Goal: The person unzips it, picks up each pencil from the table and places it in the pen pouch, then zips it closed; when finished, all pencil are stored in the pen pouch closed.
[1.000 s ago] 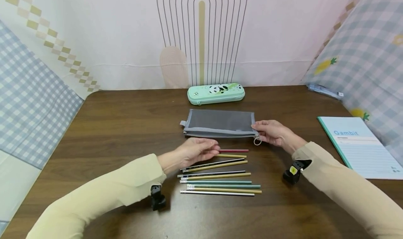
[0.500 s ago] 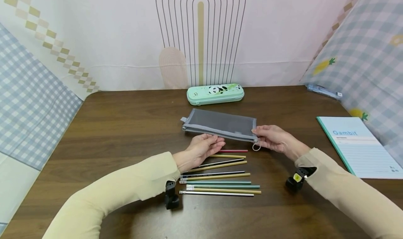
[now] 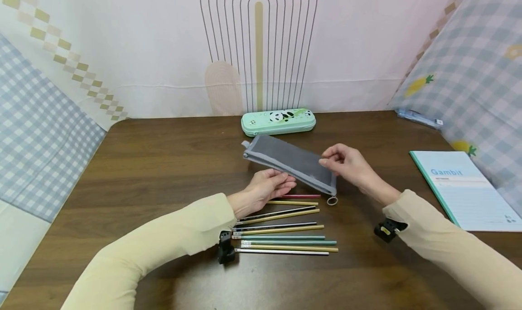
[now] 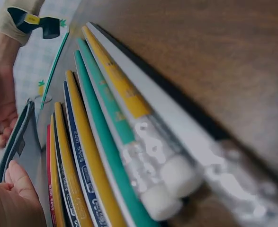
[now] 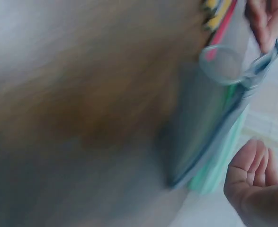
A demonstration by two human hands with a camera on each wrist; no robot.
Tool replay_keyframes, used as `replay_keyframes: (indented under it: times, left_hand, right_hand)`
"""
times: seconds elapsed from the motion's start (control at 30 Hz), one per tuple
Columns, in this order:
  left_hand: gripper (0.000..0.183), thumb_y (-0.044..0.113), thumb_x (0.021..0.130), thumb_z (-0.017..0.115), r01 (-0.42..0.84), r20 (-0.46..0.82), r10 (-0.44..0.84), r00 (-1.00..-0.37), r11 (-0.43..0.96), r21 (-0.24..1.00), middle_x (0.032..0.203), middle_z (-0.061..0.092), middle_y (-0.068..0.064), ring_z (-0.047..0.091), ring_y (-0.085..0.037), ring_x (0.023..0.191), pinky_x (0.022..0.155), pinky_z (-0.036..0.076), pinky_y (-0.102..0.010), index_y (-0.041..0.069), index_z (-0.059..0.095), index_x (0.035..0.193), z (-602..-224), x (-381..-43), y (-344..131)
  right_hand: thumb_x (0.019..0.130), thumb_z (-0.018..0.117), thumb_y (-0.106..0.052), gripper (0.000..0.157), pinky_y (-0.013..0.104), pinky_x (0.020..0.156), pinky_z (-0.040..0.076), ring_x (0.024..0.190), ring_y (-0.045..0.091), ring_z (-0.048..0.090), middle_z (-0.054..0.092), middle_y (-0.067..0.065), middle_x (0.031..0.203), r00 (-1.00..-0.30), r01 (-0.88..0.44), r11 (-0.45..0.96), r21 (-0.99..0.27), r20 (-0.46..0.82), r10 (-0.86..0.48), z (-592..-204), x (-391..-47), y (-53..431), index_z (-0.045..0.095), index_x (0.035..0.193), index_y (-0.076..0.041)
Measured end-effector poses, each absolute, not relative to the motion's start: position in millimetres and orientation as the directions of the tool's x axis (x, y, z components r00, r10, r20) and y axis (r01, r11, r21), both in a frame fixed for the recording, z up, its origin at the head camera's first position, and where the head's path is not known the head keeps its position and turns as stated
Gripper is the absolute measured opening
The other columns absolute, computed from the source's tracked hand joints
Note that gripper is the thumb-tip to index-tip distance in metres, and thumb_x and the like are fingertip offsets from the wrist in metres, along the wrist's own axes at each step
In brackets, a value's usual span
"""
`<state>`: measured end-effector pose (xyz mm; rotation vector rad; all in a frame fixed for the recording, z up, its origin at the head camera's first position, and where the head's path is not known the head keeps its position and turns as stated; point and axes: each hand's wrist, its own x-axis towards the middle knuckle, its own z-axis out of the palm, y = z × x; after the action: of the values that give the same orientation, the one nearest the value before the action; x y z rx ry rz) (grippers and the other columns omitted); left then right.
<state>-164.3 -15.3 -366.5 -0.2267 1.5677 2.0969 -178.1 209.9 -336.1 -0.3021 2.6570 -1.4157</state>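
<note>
A grey mesh zip pouch (image 3: 287, 158) slants across the middle in the head view, its right end lower and nearer. My left hand (image 3: 263, 190) pinches its front edge, thumb on top and fingers beneath. Off the pouch's right end, my right hand (image 3: 348, 167) hovers with bent fingers and nothing in them; a gap shows between it and the pouch in the right wrist view. A metal ring (image 3: 332, 201) hangs from the zip corner. Several pencils lie in a column below the pouch, among them a green pencil (image 3: 293, 242) and a white pencil (image 3: 285, 252).
A mint panda pencil case (image 3: 278, 122) lies at the back of the brown table (image 3: 175, 151). To the right is a notebook (image 3: 465, 187) marked Gambit, with a clear bluish packet (image 3: 420, 118) behind it. Patterned cloths hang around the table.
The right hand has let go of the pouch's right end and risen slightly. The left hand has moved right and taken the front edge. The pouch has turned, right end toward the person.
</note>
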Motion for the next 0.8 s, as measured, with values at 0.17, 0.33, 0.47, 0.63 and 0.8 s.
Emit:
replay_keyframes:
  times: [0.17,0.33,0.47,0.63,0.8]
  left_hand:
    - [0.019,0.004,0.097,0.048,-0.466,-0.391,0.355,-0.849,-0.157,0.871,0.093,0.068,-0.011,0.065,-0.009,0.076,0.079,0.056,-0.024,-0.007,0.057,0.110,-365,-167,-9]
    - [0.021,0.004,0.098,0.048,-0.454,-0.380,0.380,-0.843,-0.125,0.882,0.089,0.067,-0.008,0.065,-0.009,0.074,0.085,0.055,-0.029,-0.007,0.057,0.113,-363,-168,-6]
    - [0.020,0.004,0.097,0.049,-0.456,-0.382,0.387,-0.839,-0.117,0.882,0.082,0.065,-0.004,0.065,-0.007,0.071,0.082,0.056,-0.026,-0.007,0.058,0.110,-363,-169,-5]
    - [0.016,0.004,0.097,0.049,-0.467,-0.394,0.392,-0.831,-0.108,0.878,0.079,0.065,-0.004,0.065,-0.007,0.069,0.076,0.057,-0.023,-0.006,0.058,0.105,-364,-171,-5]
    - [0.014,0.003,0.096,0.050,-0.487,-0.422,0.397,-0.815,-0.074,0.871,0.077,0.065,-0.004,0.064,-0.008,0.066,0.075,0.057,-0.023,-0.006,0.058,0.102,-364,-174,-6]
  right_hand:
    - [0.084,0.071,-0.009,0.021,0.020,0.062,0.047,0.073,0.015,0.053,0.059,0.010,0.084,-0.902,-0.359,0.579,-0.732,0.113,-0.417,-329,-174,188,0.061,0.100,0.001]
    - [0.079,0.075,-0.004,0.023,0.019,0.061,0.047,0.073,0.015,0.052,0.058,0.007,0.081,-0.872,-0.434,0.610,-0.663,0.140,-0.468,-331,-167,179,0.061,0.097,0.000]
    - [0.079,0.073,0.000,0.018,0.020,0.060,0.046,0.072,0.015,0.052,0.059,0.006,0.079,-0.879,-0.435,0.636,-0.637,0.146,-0.454,-335,-166,178,0.062,0.094,-0.001]
    - [0.084,0.065,0.003,0.009,0.020,0.058,0.046,0.069,0.013,0.054,0.063,0.006,0.078,-0.891,-0.426,0.666,-0.612,0.159,-0.424,-336,-164,181,0.065,0.091,-0.001]
    - [0.084,0.060,0.003,0.010,0.020,0.055,0.047,0.063,0.010,0.055,0.065,0.007,0.077,-0.912,-0.399,0.686,-0.608,0.183,-0.368,-333,-164,185,0.066,0.090,-0.001]
